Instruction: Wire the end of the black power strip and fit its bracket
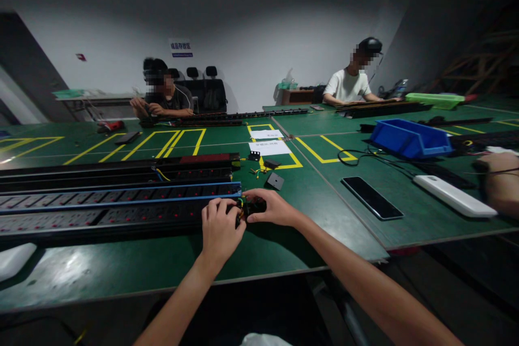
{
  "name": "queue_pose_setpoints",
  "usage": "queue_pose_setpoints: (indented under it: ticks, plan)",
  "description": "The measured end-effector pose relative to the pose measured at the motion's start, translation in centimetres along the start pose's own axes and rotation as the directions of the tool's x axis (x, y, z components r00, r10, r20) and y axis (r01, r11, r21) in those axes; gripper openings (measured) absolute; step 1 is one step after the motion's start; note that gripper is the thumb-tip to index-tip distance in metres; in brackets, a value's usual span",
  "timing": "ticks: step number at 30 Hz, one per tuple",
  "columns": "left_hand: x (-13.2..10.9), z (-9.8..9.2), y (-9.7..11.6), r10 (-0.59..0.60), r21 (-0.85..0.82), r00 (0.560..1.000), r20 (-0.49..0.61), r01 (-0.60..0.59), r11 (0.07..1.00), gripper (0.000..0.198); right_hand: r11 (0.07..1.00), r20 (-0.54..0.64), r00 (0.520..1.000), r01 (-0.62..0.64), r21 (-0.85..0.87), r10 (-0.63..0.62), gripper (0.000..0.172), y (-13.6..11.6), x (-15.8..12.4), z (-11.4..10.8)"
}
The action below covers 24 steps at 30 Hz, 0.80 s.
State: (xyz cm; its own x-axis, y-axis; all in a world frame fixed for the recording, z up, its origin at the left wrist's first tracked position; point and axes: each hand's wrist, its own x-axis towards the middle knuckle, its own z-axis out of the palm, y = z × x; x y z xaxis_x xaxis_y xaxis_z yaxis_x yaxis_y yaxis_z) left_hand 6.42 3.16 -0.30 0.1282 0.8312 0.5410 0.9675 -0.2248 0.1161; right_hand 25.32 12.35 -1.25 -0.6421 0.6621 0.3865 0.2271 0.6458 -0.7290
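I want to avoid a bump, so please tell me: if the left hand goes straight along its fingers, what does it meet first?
Probably the blue-edged power strip, just ahead of the left hand; depth is unclear, so they may already touch.

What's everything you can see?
tabletops: several, green, throughout
tape: several outlines, yellow, tabletops
long strips: several, black, left
wires: several, yellow and green, middle
small parts: several, dark, middle
papers: two, white, middle
phone: one, black, right
rounded objects: two, white, left edge, right
bin: one, blue, right
tray: one, green, far right
seats: several, black, back
sign: one, white, back
co-workers: two, dark and white shirts, far side
other hand: one, blurred, right edge
left hand: one, bare, at strips' end
right hand: one, bare, holding black part
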Motion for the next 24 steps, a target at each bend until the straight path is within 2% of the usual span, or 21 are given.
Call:
queue_pose_setpoints:
  ticks: [6,10,12,14,16,18,20,24]
  plan:
    - [0.0,-0.1,0.1,0.010,0.002,1.000,-0.011,-0.010,1.000,0.009,1.000,0.004,1.000,-0.008,-0.013,0.008,0.070,-0.1,0.0,0.0]
    - [-0.1,-0.2,0.2,0.007,0.013,1.000,-0.014,-0.007,1.000,0.011,0.999,0.018,1.000,-0.023,-0.022,0.023,0.088,0.0,-0.1,-0.2]
    - [-0.1,-0.2,0.3,0.006,0.024,1.000,-0.011,-0.006,1.000,0.012,0.998,0.004,0.999,-0.037,-0.056,0.037,0.090,0.1,-0.2,-0.5]
    - [-0.1,-0.2,0.3,0.006,0.029,1.000,-0.007,-0.006,1.000,0.014,0.994,-0.019,0.999,-0.052,-0.100,0.050,0.073,0.0,-0.2,-1.0]
    - [-0.1,-0.1,0.3,0.007,0.030,1.000,-0.005,-0.007,1.000,0.013,0.988,-0.031,0.998,-0.054,-0.146,0.050,0.043,-0.1,-0.3,-1.4]
    - [-0.1,-0.1,0.3,0.008,0.031,1.000,-0.006,-0.008,0.999,0.014,0.980,-0.026,0.999,-0.040,-0.196,0.036,0.023,-0.1,-0.3,-1.7]
    - [-0.1,-0.2,0.3,0.008,0.033,1.000,-0.009,-0.008,0.999,0.014,0.969,-0.009,1.000,-0.027,-0.245,0.025,0.020,-0.1,-0.3,-1.7]
    - [-0.1,-0.2,0.3,0.010,0.031,1.000,-0.011,-0.010,0.999,0.014,0.952,0.052,0.998,-0.014,-0.306,0.031,0.031,0.2,-0.3,-1.3]
